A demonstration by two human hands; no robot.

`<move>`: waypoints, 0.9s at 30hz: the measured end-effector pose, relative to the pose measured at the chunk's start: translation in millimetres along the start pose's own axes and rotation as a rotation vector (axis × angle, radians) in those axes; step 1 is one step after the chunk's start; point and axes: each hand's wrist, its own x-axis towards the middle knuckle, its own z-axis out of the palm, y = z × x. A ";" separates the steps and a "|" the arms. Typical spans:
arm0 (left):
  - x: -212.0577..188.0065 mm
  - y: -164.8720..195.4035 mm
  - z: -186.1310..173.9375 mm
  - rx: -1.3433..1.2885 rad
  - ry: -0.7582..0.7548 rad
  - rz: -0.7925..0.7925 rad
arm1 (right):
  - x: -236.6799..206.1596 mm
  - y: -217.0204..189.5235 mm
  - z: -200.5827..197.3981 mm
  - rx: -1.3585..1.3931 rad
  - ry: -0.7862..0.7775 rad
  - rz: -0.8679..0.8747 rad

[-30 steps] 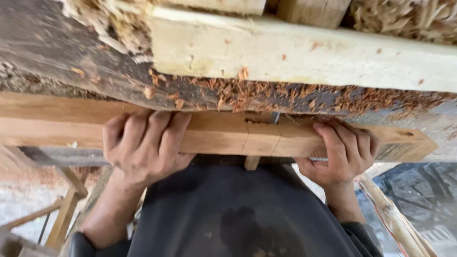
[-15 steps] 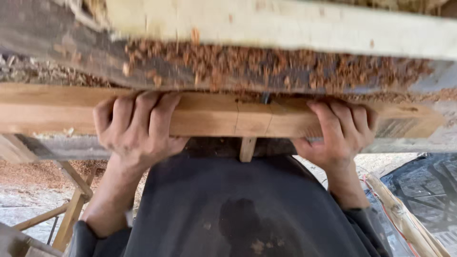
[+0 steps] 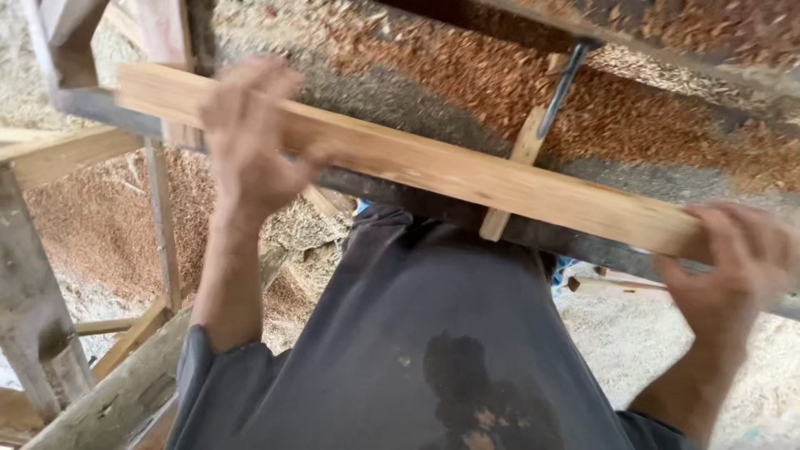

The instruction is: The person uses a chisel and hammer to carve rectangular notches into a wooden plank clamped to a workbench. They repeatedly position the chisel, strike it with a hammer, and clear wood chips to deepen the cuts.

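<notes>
two hands hold one long pale wooden board (image 3: 433, 171), which runs aslant from the far left down to the near right, above the person's dark grey shirt (image 3: 417, 333). the left hand (image 3: 250, 137) sits on the board's left part, its fingers (image 3: 242, 79) lying over the top face and reaching past the far edge; the hand is blurred, so how tightly it closes cannot be told, though it looks wrapped on the wood. the right hand (image 3: 733, 267) takes the board's right end from the near side, fingers (image 3: 725, 221) curled up and over the near edge, closed on the wood.

just beyond the board lies the bench (image 3: 400, 92), a grey worn surface strewn with reddish-brown sawdust (image 3: 500, 75), thickest toward the far right. a dark metal bar (image 3: 564, 83) stands tilted on the bench, and a short pale wooden peg (image 3: 515, 171) runs from its foot down behind the board, its lower end showing just below the board's near edge.

at the left, rough timber posts and braces (image 3: 158, 217) stand below the bench, with a weathered grey post (image 3: 37, 317) nearest. the floor (image 3: 83, 208) under them is heaped with sawdust and pale shavings; more pale shavings cover the floor at the near right.
</notes>
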 end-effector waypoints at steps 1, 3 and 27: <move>-7.1 -13.9 -3.8 0.003 0.088 -0.086 | -7.2 9.8 -8.5 0.026 -0.034 0.056; -20.2 -30.1 -0.1 -0.042 0.182 -0.215 | -18.1 17.6 -27.9 0.095 -0.057 0.227; -6.6 147.1 74.4 -1.123 0.258 -0.509 | 49.1 -115.2 -29.7 0.432 0.267 0.053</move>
